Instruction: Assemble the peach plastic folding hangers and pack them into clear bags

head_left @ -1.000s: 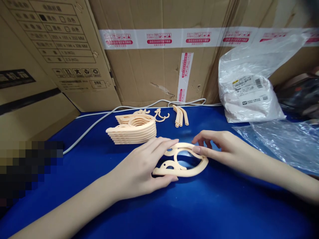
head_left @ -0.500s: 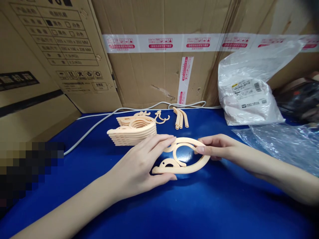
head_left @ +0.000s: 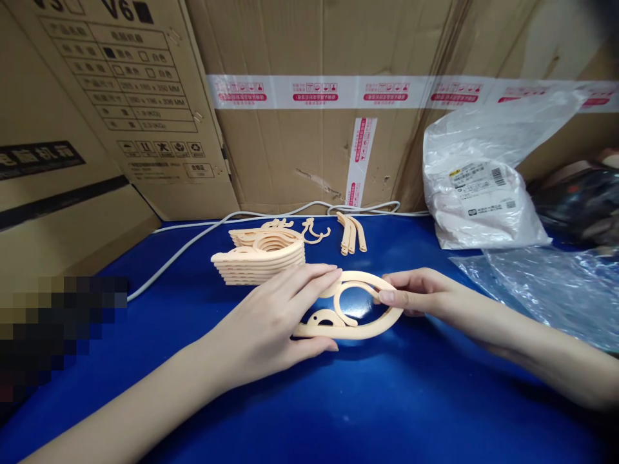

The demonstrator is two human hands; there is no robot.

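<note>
A peach plastic folding hanger [head_left: 370,332], its arms folded into a loop, is held between my two hands just above the blue tabletop. My left hand [head_left: 275,316] grips its left end, fingers over the top and thumb along the lower edge, hiding part of it. At the rounded right end, my right hand [head_left: 416,293] pinches the loop between thumb and fingers. Behind my left hand stands a neat stack of similar folded hangers [head_left: 258,270]. Loose hooks [head_left: 315,232] lie behind the stack, and several curved hanger arms [head_left: 353,235] lie to their right.
Cardboard boxes [head_left: 300,154] wall off the back and left. A white cable [head_left: 181,254] runs along the blue tabletop [head_left: 338,412]. At the right stand a filled plastic bag [head_left: 483,193] and a flat clear plastic sheet [head_left: 541,290]. A dark bundle sits at the far right edge.
The view has shifted slightly. My right hand and the hanger's rounded end have moved a little to the left; both hands keep their hold on the hanger.
</note>
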